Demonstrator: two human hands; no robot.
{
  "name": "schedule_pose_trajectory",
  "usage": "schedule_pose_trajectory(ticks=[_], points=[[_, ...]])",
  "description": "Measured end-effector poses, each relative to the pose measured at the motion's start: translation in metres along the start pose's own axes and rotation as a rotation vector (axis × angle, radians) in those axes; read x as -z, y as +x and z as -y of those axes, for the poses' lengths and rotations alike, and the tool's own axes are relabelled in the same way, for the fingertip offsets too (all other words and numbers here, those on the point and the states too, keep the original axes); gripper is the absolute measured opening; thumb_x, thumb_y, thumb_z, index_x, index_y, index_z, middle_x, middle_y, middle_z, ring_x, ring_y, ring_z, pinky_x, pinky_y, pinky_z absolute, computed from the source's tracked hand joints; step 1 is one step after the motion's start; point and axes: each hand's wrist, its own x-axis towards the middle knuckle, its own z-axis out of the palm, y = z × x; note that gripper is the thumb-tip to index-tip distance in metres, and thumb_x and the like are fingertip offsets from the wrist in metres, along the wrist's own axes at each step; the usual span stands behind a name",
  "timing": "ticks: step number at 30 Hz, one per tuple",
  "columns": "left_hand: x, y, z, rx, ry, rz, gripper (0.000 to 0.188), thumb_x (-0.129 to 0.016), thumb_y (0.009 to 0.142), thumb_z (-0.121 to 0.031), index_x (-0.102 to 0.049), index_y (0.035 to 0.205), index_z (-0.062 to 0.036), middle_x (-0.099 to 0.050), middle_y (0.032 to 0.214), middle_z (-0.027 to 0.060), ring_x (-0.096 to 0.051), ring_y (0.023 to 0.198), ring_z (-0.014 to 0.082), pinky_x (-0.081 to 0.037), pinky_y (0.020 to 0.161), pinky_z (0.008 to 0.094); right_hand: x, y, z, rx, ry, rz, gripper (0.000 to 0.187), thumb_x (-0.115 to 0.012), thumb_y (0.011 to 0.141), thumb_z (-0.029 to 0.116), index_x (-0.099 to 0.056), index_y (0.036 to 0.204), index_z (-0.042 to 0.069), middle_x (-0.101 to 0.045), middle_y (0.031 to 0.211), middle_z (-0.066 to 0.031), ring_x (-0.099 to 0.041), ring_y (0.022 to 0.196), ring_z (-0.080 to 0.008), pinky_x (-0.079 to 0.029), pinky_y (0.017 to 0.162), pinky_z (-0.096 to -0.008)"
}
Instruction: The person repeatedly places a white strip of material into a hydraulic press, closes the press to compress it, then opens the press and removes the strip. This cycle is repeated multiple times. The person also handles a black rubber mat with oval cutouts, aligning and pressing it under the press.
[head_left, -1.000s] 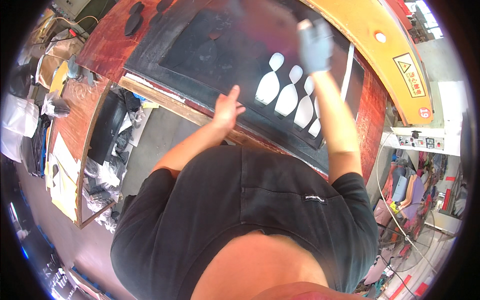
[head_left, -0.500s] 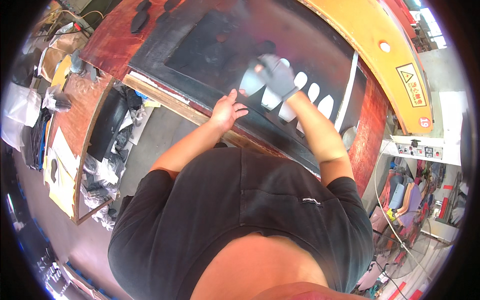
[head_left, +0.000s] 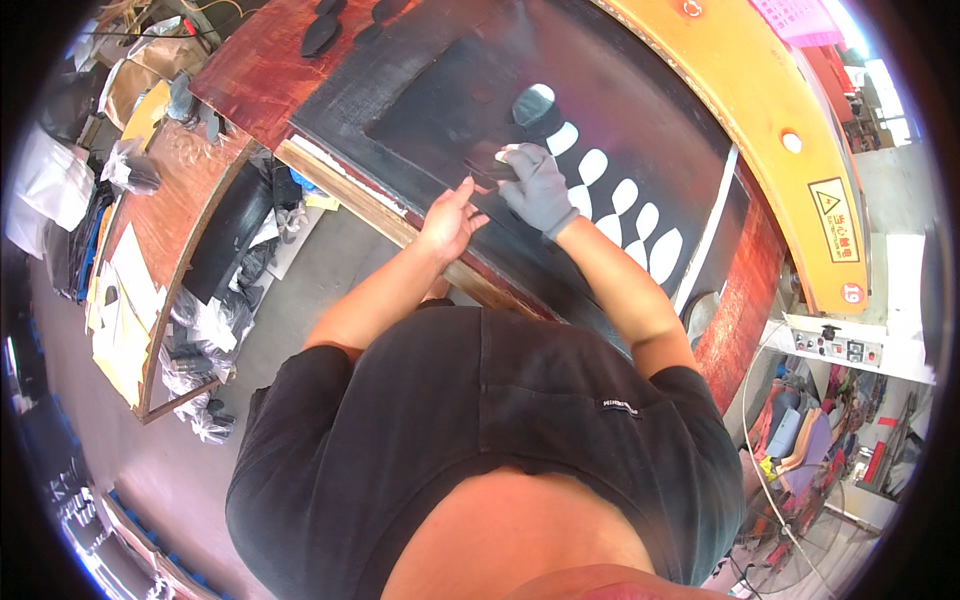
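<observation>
My right hand (head_left: pixel 540 188), in a grey glove, pinches a dark flat piece (head_left: pixel 488 172) over the black panel (head_left: pixel 430 150). Close to that piece's left end is my left hand (head_left: pixel 455 222), bare, with its fingers apart; whether a fingertip touches the piece, I cannot tell. Several white insole-shaped pieces lie in a row on the panel, among them a white piece (head_left: pixel 665 255) at the right end. Beyond my right hand rests a rounded piece (head_left: pixel 535 105), part white and part dark. My glove hides some of the row.
A yellow curved machine arm (head_left: pixel 800 140) spans the far right, with a switch panel (head_left: pixel 835 342) below it. More dark pieces (head_left: pixel 320 35) lie on the reddish board at far left. A wooden side table (head_left: pixel 185 200) holds papers and bags. A wooden edge strip (head_left: pixel 350 195) borders the work surface.
My right hand has moved from over the white pieces toward my left hand and now holds the dark piece. A large white piece beside it no longer shows. The whole view has shifted slightly.
</observation>
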Motion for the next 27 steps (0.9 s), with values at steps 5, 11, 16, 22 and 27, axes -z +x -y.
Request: schedule_pose_trajectory(ticks=[5,11,16,22,27], points=[[-0.001,0.002,-0.004,-0.094,0.03,0.129,0.027,-0.043,0.099,-0.033,-0.054,0.11,-0.0104,-0.056,0.114,0.0045,-0.057,0.095,0.0211,-0.047,0.083,0.0399,-0.009,0.001,-0.021,0.045,-0.112,0.074,0.051,-0.069,0.067,0.022,-0.056,0.113,0.007,-0.056,0.117,-0.0139,-0.053,0.108,-0.0337,-0.045,0.088,-0.0424],[-0.008,-0.008,0.002,0.029,0.14,-0.024,0.034,-0.04,0.1,-0.033,-0.051,0.121,-0.009,-0.052,0.117,0.0037,-0.056,0.091,0.0191,-0.048,0.079,0.039,0.037,0.053,-0.048,-0.575,-0.026,-0.148,0.043,-0.062,0.081,0.039,-0.058,0.099,0.001,-0.061,0.092,-0.0211,-0.059,0.086,-0.0342,-0.046,0.08,-0.0425],[-0.01,-0.006,-0.02,0.034,0.085,-0.232,0.031,-0.052,0.096,-0.031,-0.049,0.115,-0.0071,-0.057,0.109,0.0072,-0.059,0.088,0.0209,-0.049,0.076,0.0382,0.114,0.113,-0.082,-0.551,0.223,-0.784,0.046,-0.056,0.084,0.039,-0.055,0.094,-0.006,-0.062,0.089,-0.0225,-0.06,0.085,-0.0348,-0.046,0.077,-0.0434],[0.0,0.008,-0.051,-0.087,0.048,-0.209,0.029,-0.05,0.096,-0.032,-0.054,0.107,-0.0054,-0.061,0.107,0.0077,-0.061,0.093,0.0224,-0.05,0.075,0.0377,0.018,0.064,-0.011,-0.178,-0.004,-0.129,0.031,-0.066,0.073,0.021,-0.061,0.1,0.007,-0.06,0.095,-0.0163,-0.058,0.096,-0.0331,-0.047,0.082,-0.0431],[0.025,0.018,-0.079,-0.042,0.078,-0.019,0.033,-0.042,0.099,-0.037,-0.056,0.103,-0.007,-0.06,0.107,0.0044,-0.058,0.094,0.0193,-0.049,0.079,0.0388,-0.041,0.058,-0.003,0.091,-0.166,0.159,0.062,-0.071,0.064,0.021,-0.049,0.12,0.004,-0.049,0.124,-0.0158,-0.045,0.116,-0.0354,-0.039,0.097,-0.044]])
